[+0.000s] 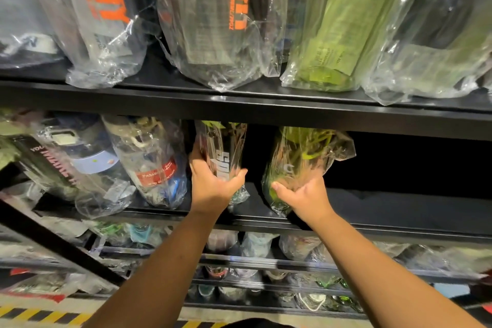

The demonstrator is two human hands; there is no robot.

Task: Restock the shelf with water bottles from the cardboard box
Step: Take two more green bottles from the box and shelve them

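Head view:
- Left hand (213, 184): centre of frame, grip wrapped around the lower part of a bagged dark bottle (222, 157) with white lettering; thumb on the right side of the bottle, fingers behind its left side.
- Dark bottle: stands on the middle shelf (372, 210), its top hidden behind the front edge of the shelf above.
- Right hand (306, 194): just right of centre, grip cupped under and around the base of a bagged green bottle (303, 157); thumb points left across the bag's lower front.
- Green bottle: tilted, at the front edge of the middle shelf, just right of the dark bottle and apart from it.
- Middle shelf, right half of frame: dark and bare.
- Middle shelf, left of frame: several other bagged bottles, one with a red label (155, 172), leaning.
- Upper shelf (239, 104): across the top of frame, a row of large bagged bottles, two with orange lettering (111, 2), one pale green (338, 34).
- Lower shelves (266, 263): bottom of frame, more small bagged items, too blurred to tell apart.
- Floor: lower left corner, a yellow and black striped strip (40, 315).
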